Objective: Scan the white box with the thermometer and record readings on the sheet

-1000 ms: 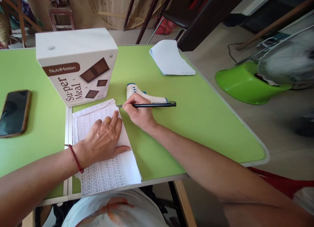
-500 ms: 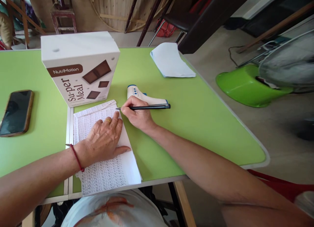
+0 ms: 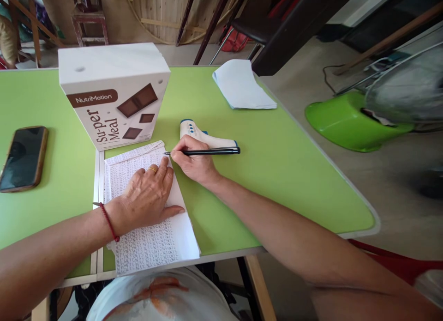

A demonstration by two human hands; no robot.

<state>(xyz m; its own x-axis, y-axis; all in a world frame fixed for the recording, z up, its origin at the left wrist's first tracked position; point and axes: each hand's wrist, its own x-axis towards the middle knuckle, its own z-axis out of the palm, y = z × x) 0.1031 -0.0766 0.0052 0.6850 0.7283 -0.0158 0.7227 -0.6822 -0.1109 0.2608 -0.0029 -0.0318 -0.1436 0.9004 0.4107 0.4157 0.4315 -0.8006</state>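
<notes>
Right grip (image 3: 196, 163) closed, pinching black pen (image 3: 218, 151)

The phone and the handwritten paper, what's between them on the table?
In the head view, green tabletop and a white seam strip lie between the phone and the handwritten paper.

On the box (image 3: 119, 122) before you, "NutriMotion" is standing in white on a brown band (image 3: 92, 98), and "Su-per Meal" is running sideways beneath it in two dark lines. Fine print is edging the bottom; handwriting is filling your paper (image 3: 147, 249), both proving too small to read.
</notes>
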